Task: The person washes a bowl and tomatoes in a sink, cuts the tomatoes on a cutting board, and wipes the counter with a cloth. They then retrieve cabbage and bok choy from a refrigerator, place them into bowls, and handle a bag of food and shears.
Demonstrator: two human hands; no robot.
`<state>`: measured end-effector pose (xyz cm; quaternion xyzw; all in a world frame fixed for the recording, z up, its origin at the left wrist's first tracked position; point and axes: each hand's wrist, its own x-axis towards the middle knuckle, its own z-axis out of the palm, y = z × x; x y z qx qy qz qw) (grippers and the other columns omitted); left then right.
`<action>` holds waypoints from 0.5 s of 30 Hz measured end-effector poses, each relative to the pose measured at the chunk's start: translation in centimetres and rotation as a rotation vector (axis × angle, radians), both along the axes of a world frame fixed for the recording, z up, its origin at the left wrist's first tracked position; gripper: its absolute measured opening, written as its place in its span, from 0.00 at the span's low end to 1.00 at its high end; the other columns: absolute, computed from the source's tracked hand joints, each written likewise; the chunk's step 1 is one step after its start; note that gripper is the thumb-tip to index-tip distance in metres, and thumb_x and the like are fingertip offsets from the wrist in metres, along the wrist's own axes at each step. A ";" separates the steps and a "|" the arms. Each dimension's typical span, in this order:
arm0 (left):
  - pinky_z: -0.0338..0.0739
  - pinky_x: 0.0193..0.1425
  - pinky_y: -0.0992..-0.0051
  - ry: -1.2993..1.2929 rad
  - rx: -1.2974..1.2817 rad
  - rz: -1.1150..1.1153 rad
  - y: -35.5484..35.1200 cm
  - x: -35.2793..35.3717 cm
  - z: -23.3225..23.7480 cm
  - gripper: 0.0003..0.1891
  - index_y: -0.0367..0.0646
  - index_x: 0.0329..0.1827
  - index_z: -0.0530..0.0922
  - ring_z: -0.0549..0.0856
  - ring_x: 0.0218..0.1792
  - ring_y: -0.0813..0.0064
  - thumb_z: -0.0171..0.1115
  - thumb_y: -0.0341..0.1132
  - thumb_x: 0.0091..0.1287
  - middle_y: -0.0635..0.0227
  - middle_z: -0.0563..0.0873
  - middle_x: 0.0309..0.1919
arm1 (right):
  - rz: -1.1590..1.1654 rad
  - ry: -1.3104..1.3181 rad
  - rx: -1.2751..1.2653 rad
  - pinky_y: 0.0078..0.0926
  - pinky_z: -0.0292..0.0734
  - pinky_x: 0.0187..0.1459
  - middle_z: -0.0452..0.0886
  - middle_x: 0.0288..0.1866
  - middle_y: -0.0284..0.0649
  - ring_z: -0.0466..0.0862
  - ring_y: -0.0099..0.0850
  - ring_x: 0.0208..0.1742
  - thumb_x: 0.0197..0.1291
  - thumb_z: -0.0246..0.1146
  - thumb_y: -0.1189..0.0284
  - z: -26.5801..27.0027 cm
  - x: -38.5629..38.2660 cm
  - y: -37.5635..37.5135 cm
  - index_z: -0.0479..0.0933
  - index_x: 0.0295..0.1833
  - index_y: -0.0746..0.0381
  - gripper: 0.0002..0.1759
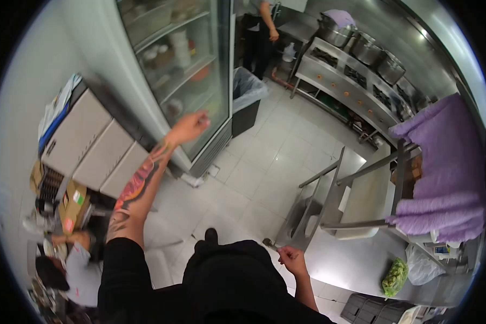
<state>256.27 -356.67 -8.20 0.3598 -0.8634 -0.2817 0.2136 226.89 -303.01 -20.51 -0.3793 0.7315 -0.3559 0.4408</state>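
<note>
My left hand (pixel 188 128) is stretched out in front of the glass-door fridge (pixel 229 65), its fingers loosely bent and apart, with nothing visible in them. It overlaps the lower part of the door in this view. Behind the glass are shelves with tubs and containers, blurred. My right hand (pixel 291 259) hangs low at my side by the corner of the steel table (pixel 340 259), fingers curled in a pinch. A small dark piece (pixel 269 242) shows just past its fingertips; what the fingers hold, I cannot make out.
A lined bin (pixel 245 110) stands beside the fridge. Large pots (pixel 366 49) sit on the stove (pixel 340 81). Purple towels (pixel 443 173) hang over a rack at right, near a bag of greens (pixel 395 278). One person works at lower left (pixel 81 272); another stands at the back (pixel 259 32).
</note>
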 end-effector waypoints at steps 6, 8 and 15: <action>0.73 0.70 0.55 -0.100 -0.556 -0.038 -14.4 -11.2 19.5 0.37 0.34 0.76 0.65 0.79 0.67 0.45 0.61 0.53 0.73 0.44 0.80 0.65 | -0.075 -0.067 0.116 0.24 0.79 0.34 0.87 0.28 0.36 0.85 0.22 0.29 0.70 0.67 0.62 0.6 -4.3 -10.3 0.87 0.46 0.65 0.16; 0.75 0.67 0.53 -0.050 -0.686 0.057 -21.4 -13.6 20.9 0.37 0.33 0.74 0.67 0.80 0.64 0.43 0.62 0.53 0.72 0.43 0.82 0.63 | -0.043 -0.029 0.124 0.24 0.80 0.34 0.87 0.28 0.36 0.85 0.22 0.29 0.70 0.67 0.62 -1.9 -8.6 -14.5 0.87 0.47 0.65 0.16; 0.81 0.51 0.53 0.134 -0.616 0.489 -29.8 -20.5 23.4 0.26 0.35 0.59 0.76 0.88 0.46 0.46 0.65 0.50 0.71 0.50 0.90 0.41 | 0.380 0.360 -0.043 0.36 0.83 0.40 0.89 0.36 0.45 0.90 0.40 0.37 0.67 0.68 0.57 -4.7 -26.2 -44.9 0.85 0.56 0.60 0.21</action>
